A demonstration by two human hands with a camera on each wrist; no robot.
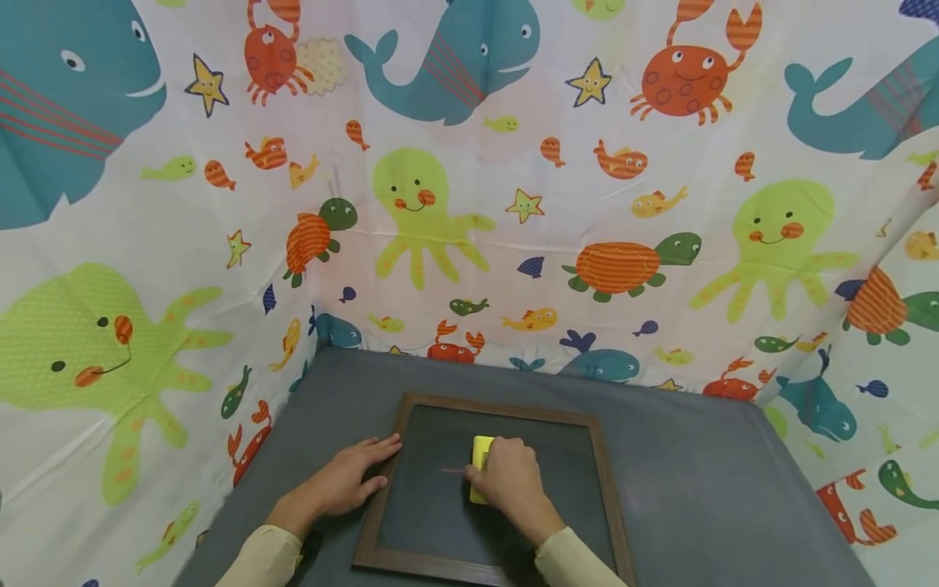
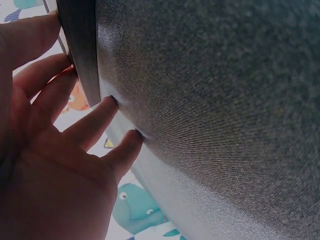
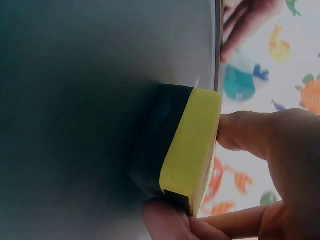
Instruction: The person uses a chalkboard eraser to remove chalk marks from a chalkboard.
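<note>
Two bare hands work at a framed chalkboard that lies flat near the front middle of the worktop. Its writing surface is a dark, matte grey-green rectangle, bordered by a narrow frame of brown wood with squared corners and a slight sheen. A short faint pink chalk mark shows on the slate just left of the right hand.

That right hand grips a small block-shaped eraser, fingers and thumb curled around its sides. In the right wrist view the eraser has a smooth, bright yellow back and a thick black felt pad that sits pressed against the board; the thumb and a fingertip pinch the yellow part from opposite sides.

The left hand lies flat and spread at the board's left edge, fingers straight, holding nothing. In the left wrist view the left hand's upper fingers rest against the dark frame while the two lower fingertips press on the worktop's covering, a grey cloth with a fine woven grain.

Pale cream sleeves cover both wrists. Behind and beside the worktop hangs a white curtain printed with cartoon sea creatures, including whales, crabs, octopuses and turtles.
</note>
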